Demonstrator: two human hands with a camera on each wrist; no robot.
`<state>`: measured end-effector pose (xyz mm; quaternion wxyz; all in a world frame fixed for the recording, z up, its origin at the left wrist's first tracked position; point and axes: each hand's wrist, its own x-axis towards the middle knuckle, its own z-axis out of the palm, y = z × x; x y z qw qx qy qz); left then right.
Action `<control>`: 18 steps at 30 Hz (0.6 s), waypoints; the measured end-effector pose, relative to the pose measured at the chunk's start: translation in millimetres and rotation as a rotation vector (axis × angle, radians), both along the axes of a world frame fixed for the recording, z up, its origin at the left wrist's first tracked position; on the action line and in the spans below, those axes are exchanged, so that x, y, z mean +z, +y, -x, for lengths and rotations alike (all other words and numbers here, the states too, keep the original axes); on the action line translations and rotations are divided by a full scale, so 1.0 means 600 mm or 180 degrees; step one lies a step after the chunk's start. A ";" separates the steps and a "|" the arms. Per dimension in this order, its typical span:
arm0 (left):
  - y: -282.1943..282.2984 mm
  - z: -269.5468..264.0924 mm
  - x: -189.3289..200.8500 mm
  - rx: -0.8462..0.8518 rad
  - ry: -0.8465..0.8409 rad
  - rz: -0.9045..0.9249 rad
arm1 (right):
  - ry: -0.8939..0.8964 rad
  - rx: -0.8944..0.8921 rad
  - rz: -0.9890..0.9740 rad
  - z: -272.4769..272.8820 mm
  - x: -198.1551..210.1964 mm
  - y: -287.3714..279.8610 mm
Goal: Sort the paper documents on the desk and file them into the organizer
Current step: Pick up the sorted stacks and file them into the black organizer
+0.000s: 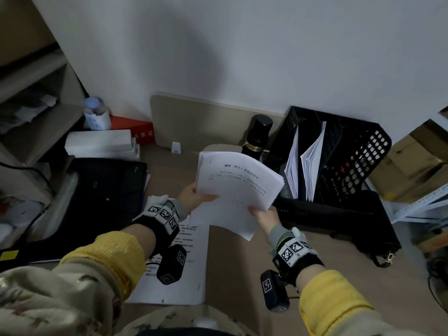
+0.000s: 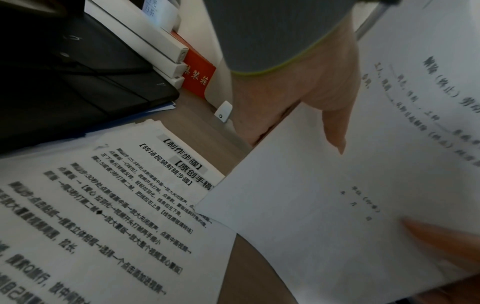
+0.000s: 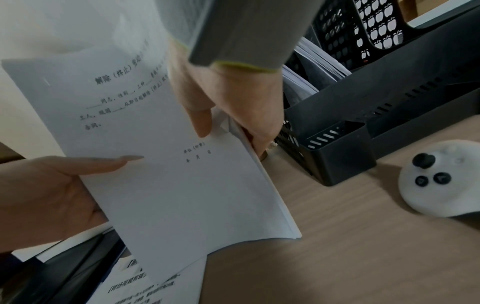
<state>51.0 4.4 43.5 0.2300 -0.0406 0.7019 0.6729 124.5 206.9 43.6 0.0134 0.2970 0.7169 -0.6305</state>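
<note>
Both hands hold one stack of printed sheets [image 1: 236, 187] in the air above the wooden tabletop [image 1: 315, 275], just left of the black mesh file organizer [image 1: 351, 166]. The left hand [image 1: 194, 198] pinches the stack's left edge, thumb lying flat across the top page; the right hand [image 1: 263, 218] pinches the lower right edge, thumb on top and fingers curled underneath.

From the head view, two organizer slots already hold upright papers [image 1: 311, 166], and a dark flask with a gold band [image 1: 257, 135] stands just behind the held stack. A second pile of documents [image 1: 179, 270] lies flat on the tabletop under the left forearm, beside a black bag [image 1: 104, 190].

The left wrist view alone makes that lying pile's bold Chinese headings readable (the body text below them blurs), and shows the red box [image 2: 198, 77] wedged behind stacked white boxes [image 2: 155, 47]. The right wrist view alone shows the stack's fanned sheet edges under the right fingers [image 3: 262, 131], the apple-shaped holes in the organizer wall, and a white controller with black buttons [image 3: 441, 179] lying on the tabletop near the organizer's front tray.
</note>
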 end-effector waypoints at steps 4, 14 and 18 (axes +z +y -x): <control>0.011 -0.002 0.004 0.0081 0.0065 -0.0018 | 0.0093 -0.0173 -0.0136 0.003 -0.010 0.008; 0.024 -0.003 -0.007 -0.0125 -0.0081 0.0317 | -0.0206 -0.0187 -0.0124 -0.003 -0.030 0.023; 0.037 -0.001 -0.003 -0.0070 0.0077 0.0303 | -0.0156 -0.0135 -0.0191 -0.002 -0.026 0.025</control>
